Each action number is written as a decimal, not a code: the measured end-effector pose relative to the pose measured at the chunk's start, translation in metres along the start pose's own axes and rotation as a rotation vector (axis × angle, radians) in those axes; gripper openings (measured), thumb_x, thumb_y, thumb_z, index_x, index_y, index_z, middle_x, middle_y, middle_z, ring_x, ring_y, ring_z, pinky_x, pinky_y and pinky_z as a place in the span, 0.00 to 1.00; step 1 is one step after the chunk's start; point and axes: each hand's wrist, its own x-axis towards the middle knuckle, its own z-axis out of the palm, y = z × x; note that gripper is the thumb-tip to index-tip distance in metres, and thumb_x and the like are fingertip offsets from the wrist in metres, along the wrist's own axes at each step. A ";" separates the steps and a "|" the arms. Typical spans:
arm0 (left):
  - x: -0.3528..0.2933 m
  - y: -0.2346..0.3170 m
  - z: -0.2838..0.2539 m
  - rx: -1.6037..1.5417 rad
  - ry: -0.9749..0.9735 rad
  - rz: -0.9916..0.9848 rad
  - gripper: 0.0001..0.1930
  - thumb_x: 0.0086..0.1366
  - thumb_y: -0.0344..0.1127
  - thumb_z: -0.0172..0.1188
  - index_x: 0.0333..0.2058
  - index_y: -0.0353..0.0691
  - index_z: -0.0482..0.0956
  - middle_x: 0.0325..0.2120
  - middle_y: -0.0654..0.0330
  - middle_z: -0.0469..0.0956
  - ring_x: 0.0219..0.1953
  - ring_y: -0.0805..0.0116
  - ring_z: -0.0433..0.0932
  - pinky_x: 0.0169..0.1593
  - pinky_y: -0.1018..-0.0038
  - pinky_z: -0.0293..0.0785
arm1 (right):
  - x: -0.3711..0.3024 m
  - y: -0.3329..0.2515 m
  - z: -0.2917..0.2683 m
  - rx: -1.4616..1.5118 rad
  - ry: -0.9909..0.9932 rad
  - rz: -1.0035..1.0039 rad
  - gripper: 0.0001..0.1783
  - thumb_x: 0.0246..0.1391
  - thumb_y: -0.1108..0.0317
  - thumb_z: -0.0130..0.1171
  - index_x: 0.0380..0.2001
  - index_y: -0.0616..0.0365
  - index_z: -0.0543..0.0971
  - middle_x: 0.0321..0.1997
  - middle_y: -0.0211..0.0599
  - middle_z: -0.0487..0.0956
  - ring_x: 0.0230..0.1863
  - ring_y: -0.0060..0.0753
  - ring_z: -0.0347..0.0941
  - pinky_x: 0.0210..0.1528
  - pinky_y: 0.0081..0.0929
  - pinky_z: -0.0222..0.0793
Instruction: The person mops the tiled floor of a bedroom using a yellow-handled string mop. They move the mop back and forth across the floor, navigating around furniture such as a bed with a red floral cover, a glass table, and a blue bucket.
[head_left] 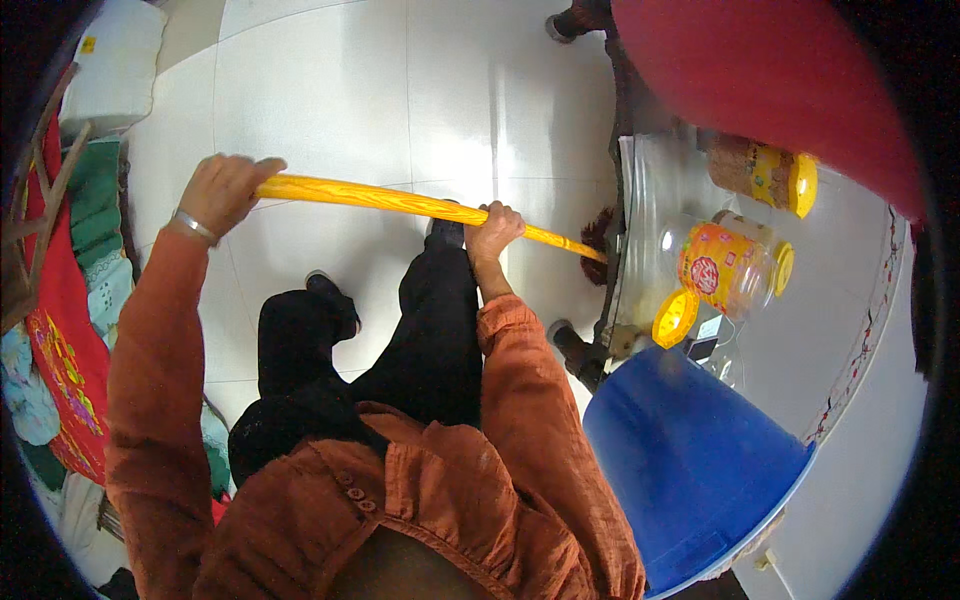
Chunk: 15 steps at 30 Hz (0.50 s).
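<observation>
A long broom (370, 194) with a yellow wood-grain handle slants across the view from left to right. My left hand (222, 192), with a silvery band at the wrist, is closed around the handle's upper end. Farther along the handle, my right hand (494, 232) grips it with the fingers wrapped round. The reddish-brown bristles (598, 238) show only in part at the far right end, down at the floor beside a piece of furniture that hides the rest. Below the handle are my black-trousered legs and dark shoes on the pale tiled floor (290, 130).
A large blue bucket (690, 460) lies at the lower right. Clear plastic jars (715, 265), one beside a yellow lid (675, 318), sit under a red cloth (770, 70). Along the left are a wooden chair frame (45, 215) and red embroidered fabric (65, 370).
</observation>
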 end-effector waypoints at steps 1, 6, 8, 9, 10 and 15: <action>-0.008 0.006 -0.012 0.000 -0.022 -0.045 0.17 0.53 0.27 0.59 0.43 0.48 0.76 0.22 0.59 0.77 0.24 0.62 0.76 0.30 0.69 0.70 | 0.004 -0.005 -0.004 0.018 -0.015 0.000 0.11 0.35 0.64 0.60 0.14 0.58 0.70 0.17 0.39 0.68 0.26 0.43 0.62 0.38 0.39 0.52; -0.054 0.025 -0.057 -0.093 -0.120 -0.201 0.22 0.47 0.25 0.62 0.44 0.45 0.74 0.22 0.56 0.77 0.23 0.60 0.76 0.29 0.66 0.70 | 0.031 -0.034 -0.024 0.143 0.018 -0.154 0.09 0.33 0.68 0.58 0.13 0.56 0.69 0.16 0.38 0.67 0.26 0.41 0.63 0.38 0.39 0.53; -0.078 0.032 -0.069 -0.100 -0.049 -0.163 0.23 0.45 0.29 0.65 0.44 0.43 0.74 0.21 0.55 0.76 0.21 0.60 0.75 0.26 0.68 0.70 | 0.041 -0.043 -0.027 0.180 -0.002 -0.188 0.08 0.34 0.70 0.58 0.12 0.57 0.68 0.16 0.40 0.68 0.26 0.43 0.63 0.38 0.40 0.54; -0.086 0.038 -0.079 -0.171 -0.074 -0.227 0.23 0.45 0.30 0.65 0.43 0.43 0.74 0.20 0.55 0.76 0.20 0.60 0.75 0.26 0.68 0.70 | 0.047 -0.050 -0.031 0.200 -0.013 -0.207 0.08 0.35 0.71 0.58 0.12 0.57 0.68 0.16 0.41 0.68 0.26 0.44 0.64 0.38 0.40 0.55; -0.094 0.045 -0.089 -0.241 -0.099 -0.291 0.23 0.45 0.31 0.66 0.43 0.42 0.74 0.19 0.55 0.76 0.19 0.60 0.75 0.25 0.69 0.70 | 0.052 -0.059 -0.037 0.232 -0.021 -0.247 0.08 0.34 0.71 0.57 0.12 0.57 0.69 0.16 0.41 0.69 0.26 0.45 0.64 0.37 0.40 0.56; -0.143 0.068 -0.133 -0.442 -0.060 -0.467 0.20 0.47 0.34 0.67 0.41 0.38 0.76 0.15 0.55 0.75 0.15 0.66 0.74 0.21 0.72 0.68 | 0.066 -0.104 -0.058 0.300 -0.150 -0.399 0.09 0.30 0.69 0.59 0.09 0.55 0.69 0.14 0.42 0.69 0.22 0.46 0.66 0.33 0.41 0.58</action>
